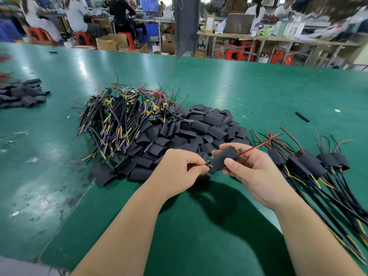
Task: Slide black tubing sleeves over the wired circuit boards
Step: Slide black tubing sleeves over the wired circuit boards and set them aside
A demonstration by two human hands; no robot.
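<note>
Black sleeve [225, 158] gripped in right hand [256, 174], left hand [179, 172] pinching board end

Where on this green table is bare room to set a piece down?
Bare mat between the wired board heap and the small far-left sleeve pile, and beyond the finished row, around the lone tube. Crowded at centre: the big sleeve pile.

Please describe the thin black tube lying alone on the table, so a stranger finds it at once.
From the heap of black sleeves on the green table, look right. A short tube lies alone there, beyond the sleeved boards. Unlike the wide flat sleeves, it is narrow and touches nothing.
</note>
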